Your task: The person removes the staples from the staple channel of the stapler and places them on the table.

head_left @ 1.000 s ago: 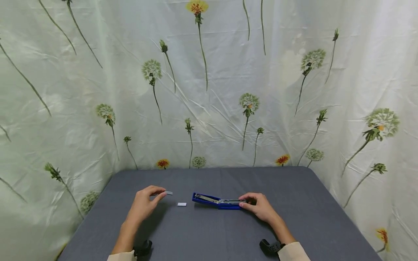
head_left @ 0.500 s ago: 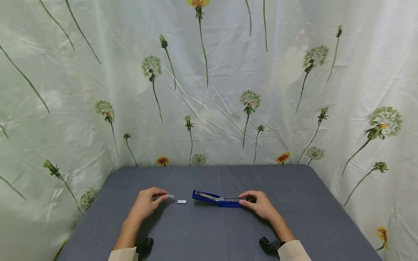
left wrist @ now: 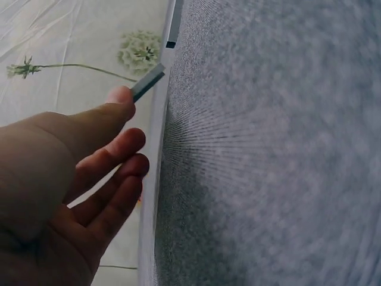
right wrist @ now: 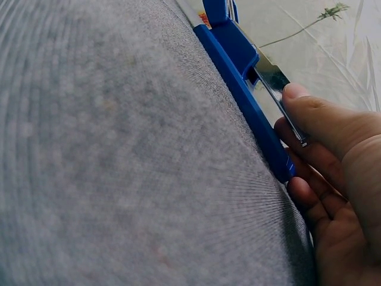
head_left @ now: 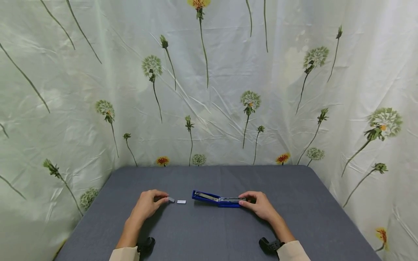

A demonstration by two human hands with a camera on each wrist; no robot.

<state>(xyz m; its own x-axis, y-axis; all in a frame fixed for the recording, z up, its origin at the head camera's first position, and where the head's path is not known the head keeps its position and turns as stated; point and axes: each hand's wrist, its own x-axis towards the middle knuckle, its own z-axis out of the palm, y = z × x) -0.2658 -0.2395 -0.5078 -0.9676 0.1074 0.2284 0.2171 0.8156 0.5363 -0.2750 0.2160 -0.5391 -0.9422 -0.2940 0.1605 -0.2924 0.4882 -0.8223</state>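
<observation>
A blue stapler (head_left: 229, 204), folded wide apart at its hinge, lies on the table with its raised arm slanting to the left. At its right end my right hand (head_left: 260, 206) pinches the metal magazine (right wrist: 277, 83) between thumb and fingers, the other fingers curled beside the blue base (right wrist: 244, 101). To the left, my left hand (head_left: 147, 204) pinches a short grey strip of staples (left wrist: 147, 82) by one end, close over the table. A second strip of staples (head_left: 181, 202) lies between that hand and the stapler.
A grey cloth covers the table (head_left: 209, 232). Behind it and along its sides hangs a pale curtain (head_left: 222, 72) printed with dandelions. Each wrist wears a black camera mount, such as the left one (head_left: 146, 246).
My left hand has come down and a little to the right, bringing its staple strip beside the one on the table. The right hand and the stapler have stayed put.
</observation>
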